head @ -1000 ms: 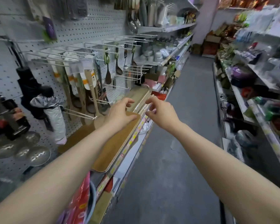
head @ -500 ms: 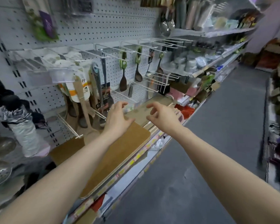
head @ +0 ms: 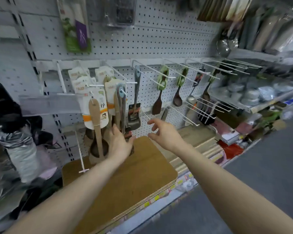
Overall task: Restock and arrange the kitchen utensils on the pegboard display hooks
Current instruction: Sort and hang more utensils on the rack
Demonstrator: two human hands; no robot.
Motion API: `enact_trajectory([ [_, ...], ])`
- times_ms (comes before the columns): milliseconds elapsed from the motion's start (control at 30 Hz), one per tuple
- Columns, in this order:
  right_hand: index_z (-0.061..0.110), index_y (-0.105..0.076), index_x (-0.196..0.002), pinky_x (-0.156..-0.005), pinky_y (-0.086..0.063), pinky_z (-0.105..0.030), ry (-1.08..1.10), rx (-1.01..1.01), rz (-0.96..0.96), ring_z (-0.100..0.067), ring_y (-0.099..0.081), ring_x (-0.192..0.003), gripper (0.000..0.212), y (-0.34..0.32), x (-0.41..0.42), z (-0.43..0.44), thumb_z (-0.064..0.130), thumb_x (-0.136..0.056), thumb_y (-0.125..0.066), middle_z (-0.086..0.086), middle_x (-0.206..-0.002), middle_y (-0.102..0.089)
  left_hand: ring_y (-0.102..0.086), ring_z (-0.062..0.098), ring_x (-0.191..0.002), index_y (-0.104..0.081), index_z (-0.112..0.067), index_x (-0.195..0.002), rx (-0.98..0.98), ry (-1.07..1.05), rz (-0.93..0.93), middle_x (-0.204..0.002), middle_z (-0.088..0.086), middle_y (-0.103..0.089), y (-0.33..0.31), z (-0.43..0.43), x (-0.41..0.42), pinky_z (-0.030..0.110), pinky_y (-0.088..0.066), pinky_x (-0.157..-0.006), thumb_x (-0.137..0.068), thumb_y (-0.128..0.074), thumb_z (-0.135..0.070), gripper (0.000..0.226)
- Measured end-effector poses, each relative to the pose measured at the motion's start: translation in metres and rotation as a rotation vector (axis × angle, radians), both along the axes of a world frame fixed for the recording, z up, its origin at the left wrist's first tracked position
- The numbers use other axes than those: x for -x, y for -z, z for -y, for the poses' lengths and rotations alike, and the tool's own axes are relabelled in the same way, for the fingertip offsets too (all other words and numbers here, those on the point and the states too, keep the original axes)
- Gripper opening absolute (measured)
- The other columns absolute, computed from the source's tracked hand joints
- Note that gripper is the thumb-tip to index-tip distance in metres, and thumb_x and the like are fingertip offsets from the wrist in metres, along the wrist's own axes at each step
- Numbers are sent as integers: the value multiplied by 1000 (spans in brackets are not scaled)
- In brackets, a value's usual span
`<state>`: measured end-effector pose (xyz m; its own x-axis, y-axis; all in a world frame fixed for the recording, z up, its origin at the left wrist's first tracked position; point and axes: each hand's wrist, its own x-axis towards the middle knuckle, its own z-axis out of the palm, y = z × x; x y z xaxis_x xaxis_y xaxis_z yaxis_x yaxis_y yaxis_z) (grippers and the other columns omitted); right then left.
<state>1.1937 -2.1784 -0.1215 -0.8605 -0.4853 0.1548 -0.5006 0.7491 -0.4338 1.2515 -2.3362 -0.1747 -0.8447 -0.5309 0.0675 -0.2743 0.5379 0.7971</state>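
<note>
Several hooks hold stock and several are bare, so we judge the restock roughly half done.
Head view: our left hand (head: 118, 146) reaches among the spoons (head: 96, 119) crowded at the pegboard's (head: 159, 39) left; we cannot tell if it grips one. Our right hand (head: 166, 134) is empty, fingers loosely spread, near a bare hook (head: 145, 114). Single ladles (head: 177, 98) hang further right, and the lower hooks (head: 210, 105) look mostly unfilled.

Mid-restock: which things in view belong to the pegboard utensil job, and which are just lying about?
Job in hand:
left hand, right hand, pegboard, wooden spatula, black turner, green-carded spoon.

Just lying about:
wooden board, silver umbrella, stacked bowls.
</note>
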Motion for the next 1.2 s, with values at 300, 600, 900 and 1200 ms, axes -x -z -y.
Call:
enact_trajectory([
  [300,19,-49,-138,-77,-44,-27,-196,-37,37,-20,-61,-98,47,4,81,33,18,-93,-63,-5,-119,-64,-38,31,-136,-23,-9,-149,-97,-205,-6,-147,12,-40,1,10,59,47,-36,-110,-84,-71,-40,86],
  [600,18,-47,-140,-89,-47,-33,-479,-96,63,-26,-61,-111,48,27,161,61,15,-93,-58,-8,-123,-64,-51,30,-124,-36,-13,-139,-166,-542,-149,-136,8,-53,3,-1,93,36,-41,-99,-86,-70,-34,67],
  [900,19,-47,-140,-78,-39,-23,-658,-25,149,-21,-59,-111,47,43,219,75,14,-95,-58,-3,-127,-61,-50,18,-85,-42,-23,-101,-185,-756,-213,-79,-13,-48,9,-24,107,31,-40,-75,-94,-59,-34,22],
  [1200,16,-37,-148,-94,-49,-34,-754,75,457,-21,-55,-119,81,50,236,119,27,-80,-80,-3,-140,-52,-55,17,-106,-50,-15,-128,-202,-838,-191,-108,-5,-59,4,-35,109,36,-44,-96,-97,-54,-32,36],
])
